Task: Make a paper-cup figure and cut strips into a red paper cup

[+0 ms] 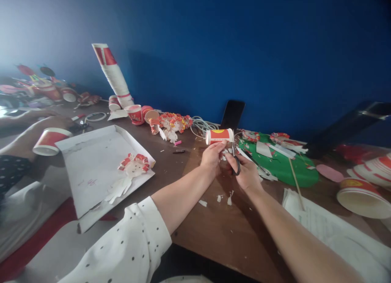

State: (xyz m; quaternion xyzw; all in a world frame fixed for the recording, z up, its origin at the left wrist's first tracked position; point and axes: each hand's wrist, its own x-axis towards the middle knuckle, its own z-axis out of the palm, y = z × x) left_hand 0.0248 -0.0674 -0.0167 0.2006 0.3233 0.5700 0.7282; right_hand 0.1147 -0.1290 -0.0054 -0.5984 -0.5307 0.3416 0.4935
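My left hand (213,156) grips a red and white paper cup (218,136) from below; the cup lies on its side in the air and bears a yellow mark. In my right hand (246,171) is a pair of scissors with black handles (237,164). Their blades stand upright at the cup's right end, and I cannot tell whether they touch the paper. Small white paper scraps (229,198) lie on the brown table (210,230) beneath my hands.
At the left, another person's hand (45,126) is near a paper cup (50,142) and a white box lid (88,169). A tall cup stack (114,77) leans against the blue wall. A phone (233,113) stands behind my hands; a green sheet (293,167) lies right.
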